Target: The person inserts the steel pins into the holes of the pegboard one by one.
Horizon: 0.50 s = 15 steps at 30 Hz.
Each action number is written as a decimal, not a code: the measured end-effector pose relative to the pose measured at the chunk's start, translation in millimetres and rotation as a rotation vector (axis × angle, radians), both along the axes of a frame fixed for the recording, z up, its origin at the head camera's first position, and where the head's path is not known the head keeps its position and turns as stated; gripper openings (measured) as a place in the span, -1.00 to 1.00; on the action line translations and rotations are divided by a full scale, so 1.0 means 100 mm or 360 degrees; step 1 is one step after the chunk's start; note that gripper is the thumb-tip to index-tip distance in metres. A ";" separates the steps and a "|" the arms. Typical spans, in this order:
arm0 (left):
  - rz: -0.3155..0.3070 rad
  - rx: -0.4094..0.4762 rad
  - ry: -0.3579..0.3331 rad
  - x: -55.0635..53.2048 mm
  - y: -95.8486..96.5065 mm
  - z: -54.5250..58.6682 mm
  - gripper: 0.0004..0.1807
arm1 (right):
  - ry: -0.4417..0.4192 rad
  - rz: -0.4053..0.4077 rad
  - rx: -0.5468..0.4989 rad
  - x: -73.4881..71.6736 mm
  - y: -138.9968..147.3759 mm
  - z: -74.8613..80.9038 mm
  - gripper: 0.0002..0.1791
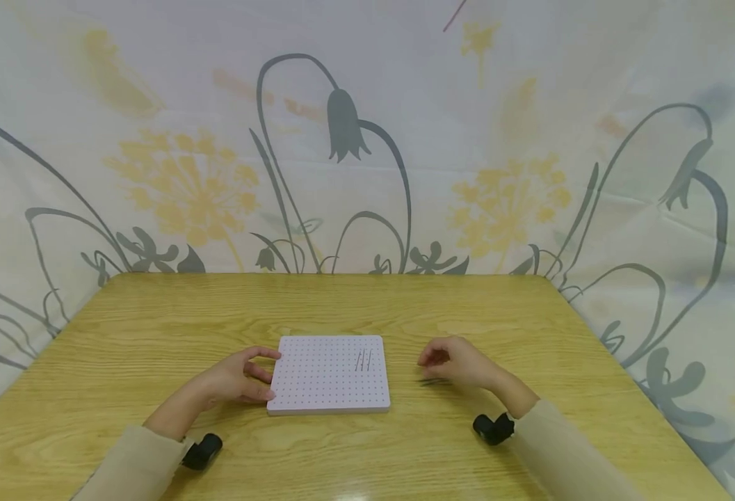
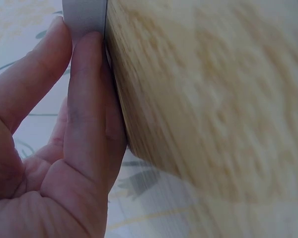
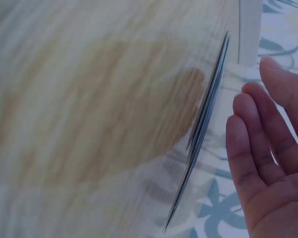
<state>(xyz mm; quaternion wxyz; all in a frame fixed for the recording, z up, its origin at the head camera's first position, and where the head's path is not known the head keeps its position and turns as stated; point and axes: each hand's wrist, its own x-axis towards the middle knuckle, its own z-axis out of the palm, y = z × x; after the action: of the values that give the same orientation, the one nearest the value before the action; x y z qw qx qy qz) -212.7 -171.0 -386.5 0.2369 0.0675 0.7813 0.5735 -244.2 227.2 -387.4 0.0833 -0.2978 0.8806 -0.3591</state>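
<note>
Board (image 1: 317, 379): on the surface (image 1: 236, 306), between the two hands, long axis left to right.

Left to right. Left hand (image 1: 242, 376) is at the board's left edge: fingers spread, fingertip toward the far corner, thumb at the near one, touching, not wrapped round anything. Clearly nearer the board than the other hand.

Board looks pale, flat, rectangular, rounded corners, small dark holes in a regular grid, plain sides. Three thin sticks (image 1: 362, 360) show side by side toward its right end, dark reddish, roughly far-to-near in view. Can't tell if they stand in holes or lie flat.

Right of the board, across a gap of bare surface: a small bundle of pins (image 3: 208, 104). Key relation, I'd say: bundle to the board's right, just by the right hand (image 1: 461, 362), long axis roughly left to right, so left ends face the board. Dark grey, metallic, slim, tapering to points; they look loose on the surface. Exact count: can't tell, they overlap.

Right hand is farthest right: fingers loosely bent, thumb apart, nothing in them. Right wrist view shows the fingertips clear of the pins.
</note>
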 end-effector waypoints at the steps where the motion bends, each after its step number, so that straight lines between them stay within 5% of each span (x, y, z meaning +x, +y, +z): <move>1: -0.0005 0.0001 -0.0001 0.00 0.00 0.00 -0.26 | -0.0001 -0.0001 0.0004 0.00 0.02 -0.01 -0.91; 15: -0.0005 0.0012 -0.0002 0.00 -0.01 0.00 -0.26 | 0.0044 0.0054 0.0017 0.03 0.23 -0.01 -0.91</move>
<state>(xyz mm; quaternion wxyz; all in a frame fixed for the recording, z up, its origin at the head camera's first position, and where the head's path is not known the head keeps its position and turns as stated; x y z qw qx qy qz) -212.9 -171.6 -386.6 0.2380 0.0691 0.7790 0.5760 -241.2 250.5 -388.4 0.0789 -0.3172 0.8783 -0.3488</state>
